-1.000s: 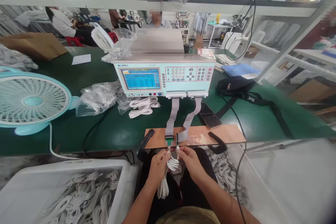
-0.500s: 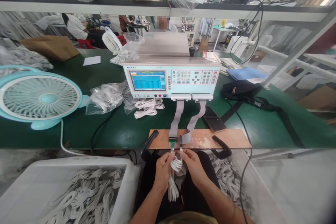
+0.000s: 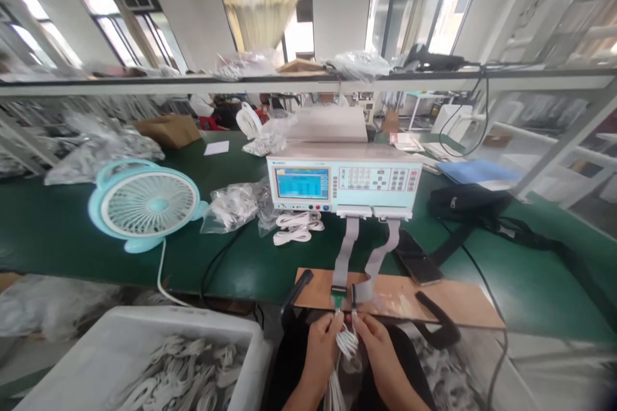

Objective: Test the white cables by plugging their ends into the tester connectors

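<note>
A coiled white cable (image 3: 347, 341) hangs between my two hands, its loops dropping toward my lap. My left hand (image 3: 322, 343) pinches one end of it at the small green circuit board (image 3: 339, 300) on the left ribbon cable (image 3: 347, 250). With thumb and fingers closed, my right hand (image 3: 378, 340) grips the cable's other end at the dark connector of the right ribbon cable (image 3: 384, 253). Fingers hide whether the plugs are fully seated. Both ribbons run up to the tester (image 3: 344, 183), whose blue screen is lit.
A brown board (image 3: 463, 305) lies along the table edge, with black clamps (image 3: 439, 318) at it. White bins of cables (image 3: 173, 359) flank my legs. A phone (image 3: 418, 257), a turquoise fan (image 3: 149, 205), bagged cables (image 3: 234, 205) and a black bag (image 3: 465, 202) rest on the green table.
My view has tilted upward and turned left, so the scene sits lower and farther right. Both hands stay at the connectors with the white cable.
</note>
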`<state>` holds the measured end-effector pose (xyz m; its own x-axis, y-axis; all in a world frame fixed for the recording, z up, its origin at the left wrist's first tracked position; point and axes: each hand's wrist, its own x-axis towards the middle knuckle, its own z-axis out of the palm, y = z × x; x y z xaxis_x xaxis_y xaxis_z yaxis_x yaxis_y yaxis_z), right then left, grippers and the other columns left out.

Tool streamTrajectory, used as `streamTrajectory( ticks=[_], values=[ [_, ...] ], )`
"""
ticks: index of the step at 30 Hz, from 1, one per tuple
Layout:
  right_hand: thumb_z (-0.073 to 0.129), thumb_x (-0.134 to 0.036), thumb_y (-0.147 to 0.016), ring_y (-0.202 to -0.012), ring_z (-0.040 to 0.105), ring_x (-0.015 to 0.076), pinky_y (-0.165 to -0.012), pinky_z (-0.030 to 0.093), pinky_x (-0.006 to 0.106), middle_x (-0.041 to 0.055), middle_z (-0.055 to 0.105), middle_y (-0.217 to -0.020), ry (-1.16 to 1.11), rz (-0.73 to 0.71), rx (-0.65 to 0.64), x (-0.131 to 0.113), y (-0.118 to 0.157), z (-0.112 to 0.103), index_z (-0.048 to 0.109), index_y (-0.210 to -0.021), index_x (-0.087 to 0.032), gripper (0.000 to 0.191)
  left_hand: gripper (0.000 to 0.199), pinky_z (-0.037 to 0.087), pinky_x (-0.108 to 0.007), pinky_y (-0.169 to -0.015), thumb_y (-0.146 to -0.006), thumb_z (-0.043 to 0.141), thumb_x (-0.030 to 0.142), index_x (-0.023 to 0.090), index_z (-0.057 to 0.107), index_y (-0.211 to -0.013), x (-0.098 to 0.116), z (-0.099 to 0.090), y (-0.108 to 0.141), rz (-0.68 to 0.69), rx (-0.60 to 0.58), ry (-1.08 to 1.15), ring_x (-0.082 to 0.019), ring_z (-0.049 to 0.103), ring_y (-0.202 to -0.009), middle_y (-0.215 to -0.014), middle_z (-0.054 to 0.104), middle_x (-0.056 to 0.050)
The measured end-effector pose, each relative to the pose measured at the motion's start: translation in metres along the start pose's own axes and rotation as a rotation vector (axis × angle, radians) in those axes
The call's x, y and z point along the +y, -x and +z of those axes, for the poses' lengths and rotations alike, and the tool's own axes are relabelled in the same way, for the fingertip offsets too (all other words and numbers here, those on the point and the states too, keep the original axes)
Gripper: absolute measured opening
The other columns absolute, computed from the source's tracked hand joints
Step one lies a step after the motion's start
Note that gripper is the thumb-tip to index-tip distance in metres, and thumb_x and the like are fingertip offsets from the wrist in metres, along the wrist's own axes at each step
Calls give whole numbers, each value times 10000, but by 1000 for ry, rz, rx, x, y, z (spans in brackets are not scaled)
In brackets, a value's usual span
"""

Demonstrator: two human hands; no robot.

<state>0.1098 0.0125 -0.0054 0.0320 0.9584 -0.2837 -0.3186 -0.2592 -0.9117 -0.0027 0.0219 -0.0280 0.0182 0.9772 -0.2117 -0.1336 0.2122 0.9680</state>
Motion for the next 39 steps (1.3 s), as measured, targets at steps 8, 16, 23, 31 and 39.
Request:
streamTrajectory(
  ticks=[8, 16, 23, 31, 39],
  values=[
    [701, -442, -614, -669, 565, 174, -670, 425, 258, 29, 651, -658, -114, -16, -33, 7, -4, 2, 670, -714, -152, 309, 353, 293, -226, -545, -764, 534, 429, 159, 438, -558, -4, 0, -7, 83, -28, 10, -99, 340, -559, -561, 375, 40],
    [681, -496, -604, -609, 506, 167, -602, 403, 270, 7, 575, -578, -81, -70, -19, 11, -5, 2, 581, -614, -175, 336, 378, 301, -233, -541, -732, 558, 473, 157, 463, -547, -6, 0, -9, 98, 3, 28, -110, 364, -555, -546, 390, 32],
    [578, -491, -719, -561, 392, 130, -539, 345, 251, -30, 438, -571, 193, -197, 26, 8, 29, 1, 479, -590, -195, 337, 333, 334, -205, -522, -744, 568, 423, 149, 481, -575, 6, 15, 29, -11, -99, 129, -88, 388, -552, -576, 417, 40],
    [495, -402, -764, -579, 451, 169, -579, 365, 302, 6, 486, -582, 848, -65, 33, -2, 64, -132, 536, -606, -204, 257, 294, 269, -175, -317, -789, 476, 468, 187, 499, -707, 13, 6, 44, -316, -158, 282, -69, 369, -301, -421, 479, 62],
    [430, -386, -843, -834, 537, 193, -742, 416, 301, 43, 603, -869, 589, -112, -347, 1, 82, -78, 604, -939, -209, 266, 207, 340, -188, -414, -800, 514, 359, 191, 475, -686, 14, 26, 54, -109, -197, 211, -75, 442, -402, -501, 476, 60]
  ],
)
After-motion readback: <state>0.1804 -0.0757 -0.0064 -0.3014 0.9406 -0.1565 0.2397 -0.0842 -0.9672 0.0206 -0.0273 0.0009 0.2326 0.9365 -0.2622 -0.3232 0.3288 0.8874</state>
